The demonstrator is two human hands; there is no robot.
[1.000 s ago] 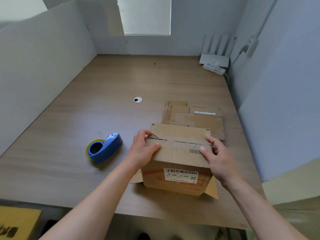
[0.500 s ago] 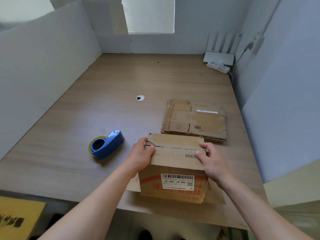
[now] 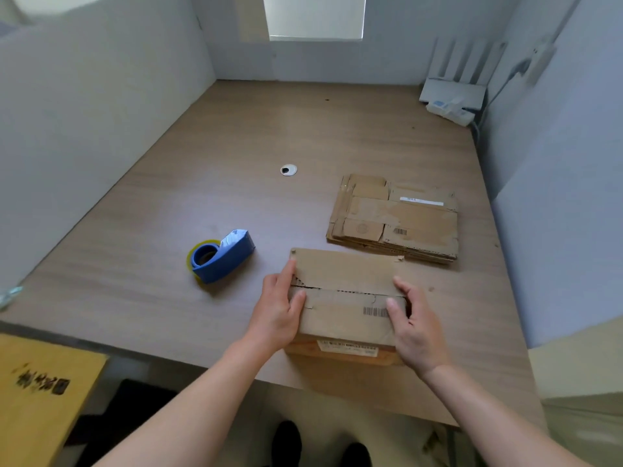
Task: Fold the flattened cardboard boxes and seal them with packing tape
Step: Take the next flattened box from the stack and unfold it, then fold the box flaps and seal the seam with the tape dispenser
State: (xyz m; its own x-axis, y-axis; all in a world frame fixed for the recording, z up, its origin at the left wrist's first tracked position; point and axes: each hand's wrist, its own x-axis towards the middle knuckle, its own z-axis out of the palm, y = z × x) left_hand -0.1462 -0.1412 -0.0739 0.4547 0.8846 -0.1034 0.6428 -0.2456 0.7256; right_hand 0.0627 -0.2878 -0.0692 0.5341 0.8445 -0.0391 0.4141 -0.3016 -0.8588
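The box (image 3: 344, 318) stands at the near edge of the tabletop (image 3: 236, 146), straight ahead and between the two hands, with both top flaps folded down. The seam (image 3: 350, 291) where the flaps meet runs left to right across the top, from one hand to the other, and it is ragged and bare of tape. The left hand (image 3: 276, 315) presses the left end with straight fingers along the edge and the thumb on the near flap. The right hand (image 3: 418, 332) clasps the right end, thumb on top and fingers seemingly curled over the edge, though blur makes that hard to confirm. The tape dispenser (image 3: 222, 257) lies on the tabletop to the left of the box, near the left hand and well apart from the right, its roll end pointing away from the box. So the left hand is better placed to fetch it while the right pins the flaps, and the strip would then run along the seam's length. The stack of flat boxes (image 3: 397, 220) lies just beyond, to the right.
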